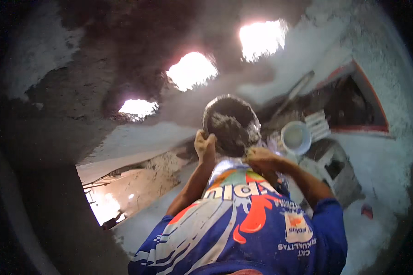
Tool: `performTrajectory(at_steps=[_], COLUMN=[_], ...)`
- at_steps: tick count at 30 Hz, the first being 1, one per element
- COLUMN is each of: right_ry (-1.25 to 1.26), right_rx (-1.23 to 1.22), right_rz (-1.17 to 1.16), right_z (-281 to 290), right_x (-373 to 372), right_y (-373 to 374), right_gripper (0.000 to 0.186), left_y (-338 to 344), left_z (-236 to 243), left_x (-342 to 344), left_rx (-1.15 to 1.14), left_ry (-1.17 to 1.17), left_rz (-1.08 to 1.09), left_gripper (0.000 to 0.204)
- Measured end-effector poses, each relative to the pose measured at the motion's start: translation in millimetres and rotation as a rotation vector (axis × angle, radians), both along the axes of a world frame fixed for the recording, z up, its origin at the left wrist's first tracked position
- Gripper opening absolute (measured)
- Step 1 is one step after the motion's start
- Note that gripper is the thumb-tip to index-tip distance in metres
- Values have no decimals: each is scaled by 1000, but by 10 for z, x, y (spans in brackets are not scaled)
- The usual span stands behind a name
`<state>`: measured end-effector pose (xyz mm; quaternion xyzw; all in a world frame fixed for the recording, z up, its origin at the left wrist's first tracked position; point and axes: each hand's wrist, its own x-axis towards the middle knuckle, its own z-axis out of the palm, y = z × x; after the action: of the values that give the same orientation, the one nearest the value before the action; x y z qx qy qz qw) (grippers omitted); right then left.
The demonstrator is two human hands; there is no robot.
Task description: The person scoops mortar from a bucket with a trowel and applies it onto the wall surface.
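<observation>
Tilted in front of my chest is a round dark bucket (pixel 225 145) with a pale rim and wet grey mortar (pixel 229 128) inside. My left hand (pixel 205 144) is closed on its left rim, the thumb laid over the edge. At the lower right of the rim, my right hand (pixel 261 158) is closed with the fingers curled; what it grips is blurred and cannot be made out. The bucket's underside is out of sight.
A white pail (pixel 296 137) with pale contents stands to the right, beside a stack of white slatted pieces (pixel 317 123). Nearer lies a grey hollow block (pixel 342 176). A red-edged opening (pixel 358 103) is at the far right. Rough plastered wall (pixel 92 87) with three bright holes fills the far side.
</observation>
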<state>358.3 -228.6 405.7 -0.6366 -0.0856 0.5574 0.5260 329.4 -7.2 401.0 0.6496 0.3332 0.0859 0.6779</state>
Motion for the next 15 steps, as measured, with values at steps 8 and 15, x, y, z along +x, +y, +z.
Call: performTrajectory(at_steps=[8,15], right_ry=[158,-488], right_rx=[290,799], right_rz=[-438,-1018], right_z=[696,2359], right_x=[-94,70], right_y=[59,39], right_gripper=[24,36], left_y=[156,719], left_z=[-622,-693], left_x=[-330,-683], left_rx=[-152,67], left_ry=[-21,62], left_rz=[185,301], left_gripper=[14,17])
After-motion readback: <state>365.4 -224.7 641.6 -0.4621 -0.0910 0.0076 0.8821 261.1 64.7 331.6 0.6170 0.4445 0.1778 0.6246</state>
